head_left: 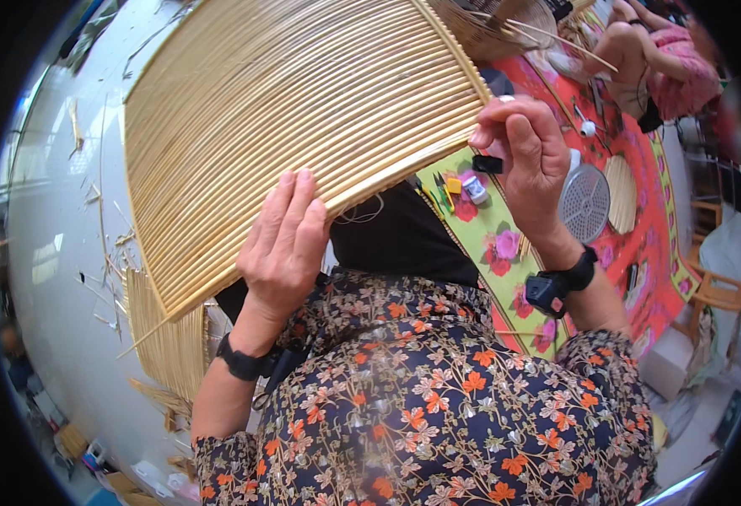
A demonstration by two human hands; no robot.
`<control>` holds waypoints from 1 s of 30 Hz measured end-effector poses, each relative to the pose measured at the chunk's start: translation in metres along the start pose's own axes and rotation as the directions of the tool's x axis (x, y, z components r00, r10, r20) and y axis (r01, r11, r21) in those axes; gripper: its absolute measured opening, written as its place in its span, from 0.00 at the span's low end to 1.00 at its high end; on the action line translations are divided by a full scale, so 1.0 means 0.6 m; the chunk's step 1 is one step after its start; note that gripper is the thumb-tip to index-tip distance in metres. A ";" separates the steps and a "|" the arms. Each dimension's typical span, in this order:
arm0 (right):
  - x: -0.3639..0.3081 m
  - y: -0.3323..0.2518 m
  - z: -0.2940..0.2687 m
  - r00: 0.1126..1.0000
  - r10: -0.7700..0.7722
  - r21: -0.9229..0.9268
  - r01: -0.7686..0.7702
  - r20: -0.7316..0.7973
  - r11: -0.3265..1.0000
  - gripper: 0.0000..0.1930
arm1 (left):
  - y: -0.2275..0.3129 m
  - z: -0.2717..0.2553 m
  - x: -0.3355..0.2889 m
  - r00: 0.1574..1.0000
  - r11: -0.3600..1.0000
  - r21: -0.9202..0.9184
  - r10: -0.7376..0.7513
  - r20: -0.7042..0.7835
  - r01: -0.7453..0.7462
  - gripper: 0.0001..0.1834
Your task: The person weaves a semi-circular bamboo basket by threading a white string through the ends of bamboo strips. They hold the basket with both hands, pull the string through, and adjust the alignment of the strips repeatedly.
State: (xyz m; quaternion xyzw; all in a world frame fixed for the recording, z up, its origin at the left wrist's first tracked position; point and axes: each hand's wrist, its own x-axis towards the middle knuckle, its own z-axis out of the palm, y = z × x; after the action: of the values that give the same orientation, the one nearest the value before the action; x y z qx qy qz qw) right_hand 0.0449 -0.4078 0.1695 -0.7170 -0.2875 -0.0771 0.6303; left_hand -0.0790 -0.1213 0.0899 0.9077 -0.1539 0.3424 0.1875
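A large mat of pale reed or straw rods [303, 126], laid side by side, tilts up in front of me. My left hand [282, 240] lies on its near edge, fingers stretched flat over the rods. At the mat's right corner my right hand [526, 152] is closed in a pinch, its fingertips beside the bound edge. Whatever sits in that pinch is too small to make out. A loose thin thread [360, 215] loops below the near edge, between the hands. Dark cloth [391, 240] covers my lap under the mat.
Snips [444, 192], a yellow block [454, 185] and a small white jar [475, 191] lie on the green floral cloth at right. Beyond are a grey perforated disc [585, 202], a basket [497, 29] and a seated person [665, 63]. Straw bundles [164, 337] lie at left.
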 end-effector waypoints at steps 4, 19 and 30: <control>-0.121 0.060 -0.027 0.980 0.122 0.001 -0.123 -0.154 0.992 0.10 | 0.006 0.010 -0.016 0.987 0.998 0.015 0.064 0.145 -0.066 0.09; -0.113 0.019 0.023 0.766 0.643 0.613 -0.508 0.000 0.605 0.32 | 0.001 -0.017 -0.008 0.992 0.999 -0.026 0.031 0.124 -0.028 0.09; -0.074 -0.008 0.151 0.604 0.757 0.858 -0.501 0.251 0.115 0.24 | 0.005 -0.062 0.000 0.980 0.994 0.046 0.089 0.178 -0.098 0.07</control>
State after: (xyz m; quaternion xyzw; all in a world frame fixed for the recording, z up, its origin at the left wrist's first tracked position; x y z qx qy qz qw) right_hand -0.0166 -0.3358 0.1351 -0.3196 0.1345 0.2690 0.8985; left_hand -0.1014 -0.1075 0.1166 0.9309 -0.2028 0.2737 0.1319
